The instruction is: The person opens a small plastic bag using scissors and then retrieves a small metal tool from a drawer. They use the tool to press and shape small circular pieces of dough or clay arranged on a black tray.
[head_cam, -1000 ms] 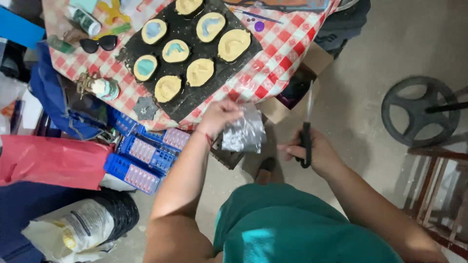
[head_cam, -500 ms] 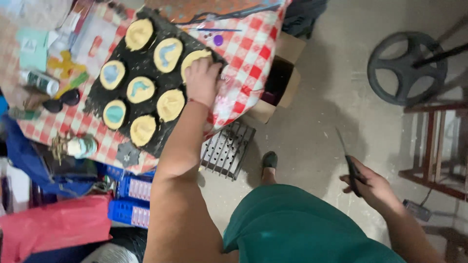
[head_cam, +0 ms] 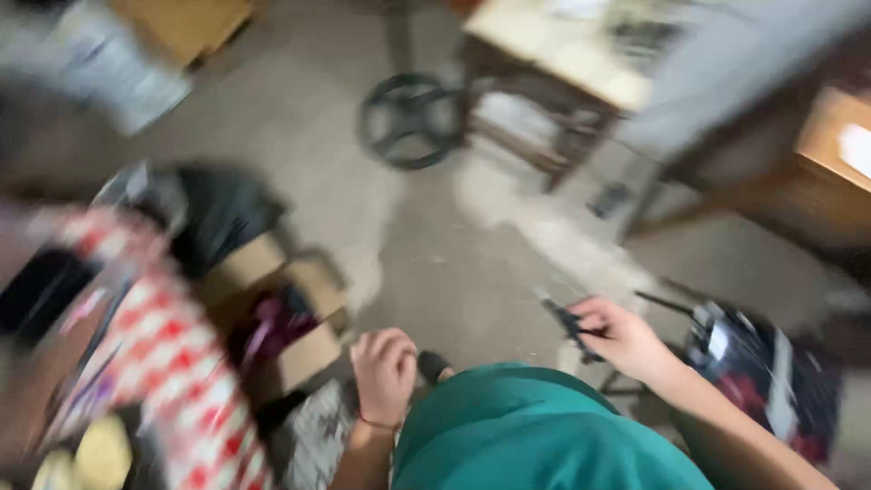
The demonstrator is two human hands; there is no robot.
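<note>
At the far left edge, a table covered with a red and white checked cloth (head_cam: 172, 363) runs down toward the bottom corner, and a yellow round shape (head_cam: 100, 452) sits on it low down, too blurred to make out further. Just beside the cloth stands an open cardboard box (head_cam: 299, 349) with dark and purple things inside it, and behind the box lies a black bag (head_cam: 222, 213) on the grey concrete floor (head_cam: 472, 263). Right of the box, the left hand (head_cam: 385, 374) hangs over the floor near a teal garment (head_cam: 535, 431), its fingers curled in loosely with nothing in them; a thin red band circles the wrist. A dark shoe (head_cam: 434, 365) shows just beside that hand. Farther up the floor a black wheel (head_cam: 410, 120) leans by the legs of a wooden table (head_cam: 553, 86). To the right, the right hand (head_cam: 624, 340) closes its fingers around a thin dark tool (head_cam: 564, 319), perhaps a knife, though the blur hides its form; its tip points left over the floor. At the far right sits a red and black object (head_cam: 762, 372), well apart from the box.
</note>
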